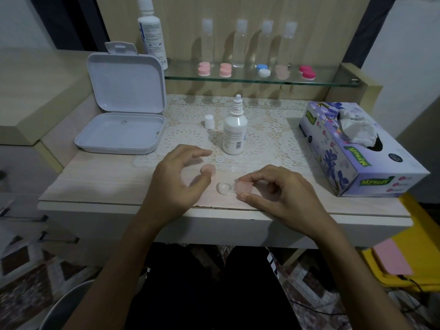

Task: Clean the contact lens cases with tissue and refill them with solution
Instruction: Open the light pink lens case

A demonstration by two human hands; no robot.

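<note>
A clear contact lens case lies near the table's front edge with its left well uncovered. My right hand pinches the pale pink cap over the case's right well. A second pale pink cap lies on the table just left of the case, and the curled fingers of my left hand hover around it; whether they touch it is unclear. Behind them stands a small white solution bottle, uncapped, with its white cap beside it. A purple tissue box sits at the right.
An open white plastic box stands at the left. A glass shelf at the back carries several coloured lens cases, several clear bottles and a large white bottle. A lace mat covers the table's middle.
</note>
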